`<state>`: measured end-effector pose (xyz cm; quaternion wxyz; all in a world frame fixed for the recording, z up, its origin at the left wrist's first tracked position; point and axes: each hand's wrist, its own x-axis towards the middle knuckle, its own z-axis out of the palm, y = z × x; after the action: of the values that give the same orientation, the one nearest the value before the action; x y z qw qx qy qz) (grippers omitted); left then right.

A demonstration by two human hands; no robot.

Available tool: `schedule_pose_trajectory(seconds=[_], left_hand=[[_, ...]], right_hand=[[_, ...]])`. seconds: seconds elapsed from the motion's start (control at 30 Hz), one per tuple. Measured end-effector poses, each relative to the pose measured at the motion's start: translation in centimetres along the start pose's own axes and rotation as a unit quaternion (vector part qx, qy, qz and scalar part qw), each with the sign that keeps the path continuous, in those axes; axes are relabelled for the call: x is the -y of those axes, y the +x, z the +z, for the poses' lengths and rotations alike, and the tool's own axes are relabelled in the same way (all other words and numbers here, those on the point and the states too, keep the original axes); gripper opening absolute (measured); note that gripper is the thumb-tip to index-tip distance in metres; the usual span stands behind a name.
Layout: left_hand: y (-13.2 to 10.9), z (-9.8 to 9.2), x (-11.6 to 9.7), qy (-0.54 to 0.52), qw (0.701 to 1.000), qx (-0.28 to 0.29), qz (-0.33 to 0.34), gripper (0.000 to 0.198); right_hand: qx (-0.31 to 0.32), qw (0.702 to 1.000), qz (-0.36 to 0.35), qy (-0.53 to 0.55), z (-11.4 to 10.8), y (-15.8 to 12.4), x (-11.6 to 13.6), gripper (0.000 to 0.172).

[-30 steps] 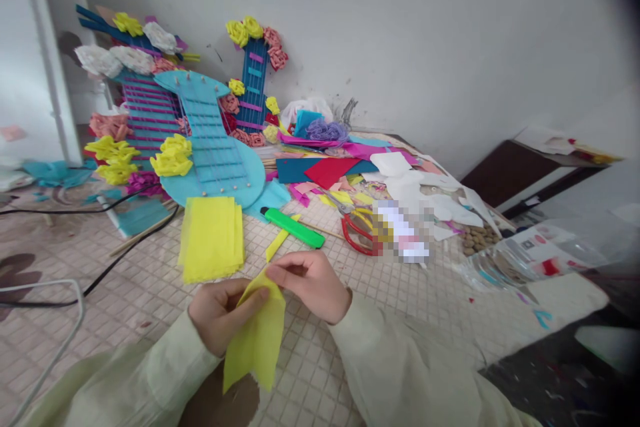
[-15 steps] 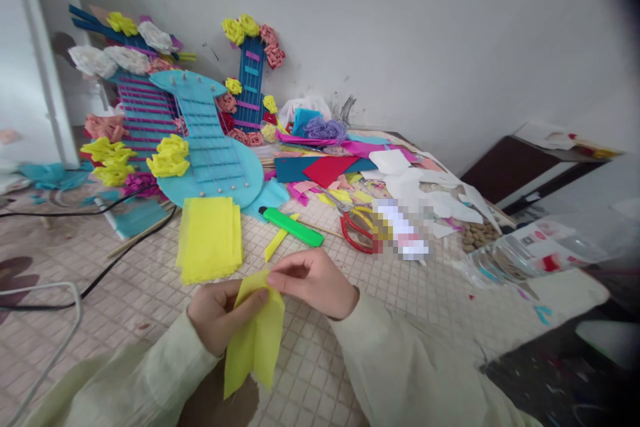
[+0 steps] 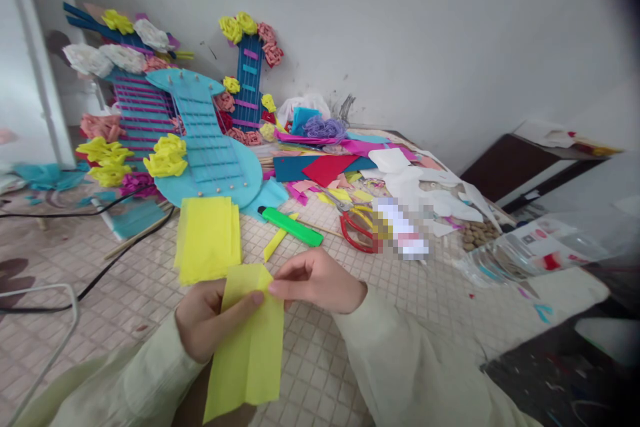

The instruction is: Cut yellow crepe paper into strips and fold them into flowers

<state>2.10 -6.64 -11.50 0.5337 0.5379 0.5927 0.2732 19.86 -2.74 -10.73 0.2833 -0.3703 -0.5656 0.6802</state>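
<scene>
A creased sheet of thin yellow paper (image 3: 250, 353) hangs between my hands, low in the middle of the head view. My left hand (image 3: 210, 320) grips it from the left, thumb laid across the front near the top. At its upper right corner, my right hand (image 3: 315, 280) pinches the edge between thumb and fingertips. Just beyond lies a stack of yellow paper sheets (image 3: 207, 240). A green cutter knife (image 3: 293, 226) rests on a yellow strip (image 3: 273, 245) on the tiled-pattern table (image 3: 310, 373).
Red-handled scissors (image 3: 357, 233) lie right of the knife. Behind stand a light-blue paper guitar (image 3: 205, 147) and a dark-blue one (image 3: 249, 87) with paper flowers. Paper scraps (image 3: 410, 180) and a clear plastic bottle (image 3: 520, 253) are on the right; a black cable (image 3: 115, 260) crosses the left.
The yellow sheet has opened out wider and hangs flatter, its lower end further left and lower. My left hand has shifted slightly left; my right hand still pinches the top corner.
</scene>
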Motion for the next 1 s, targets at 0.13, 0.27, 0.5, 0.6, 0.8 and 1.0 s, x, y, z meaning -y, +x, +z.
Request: schedule_pose_trajectory(seconds=[0.13,0.27,0.5,0.6,0.8,1.0], left_hand=[[-0.1,0.1,0.0,-0.028,0.999,-0.015,-0.003,0.033],[-0.3,0.5,-0.6,-0.031,0.999,-0.024,0.009,0.030],[-0.2,0.4,-0.9,-0.010,1.000,-0.014,0.012,0.032],[0.0,0.2,-0.7,-0.024,0.999,-0.024,-0.002,0.034],[0.2,0.4,-0.2,-0.015,0.999,-0.029,-0.013,0.032],[1.4,0.1,0.5,-0.020,0.997,-0.057,0.049,0.031]], right_hand=[[0.004,1.000,0.009,0.008,-0.1,0.0,0.0,0.027],[0.000,1.000,0.011,-0.004,-0.1,-0.1,0.1,0.028],[0.007,0.999,0.021,-0.032,-0.3,-0.2,0.2,0.026],[0.013,0.999,0.028,-0.033,-0.5,-0.1,0.2,0.027],[0.031,0.998,0.045,-0.022,-0.8,0.0,0.0,0.032],[0.015,0.997,0.068,-0.033,-1.5,0.4,0.0,0.031]])
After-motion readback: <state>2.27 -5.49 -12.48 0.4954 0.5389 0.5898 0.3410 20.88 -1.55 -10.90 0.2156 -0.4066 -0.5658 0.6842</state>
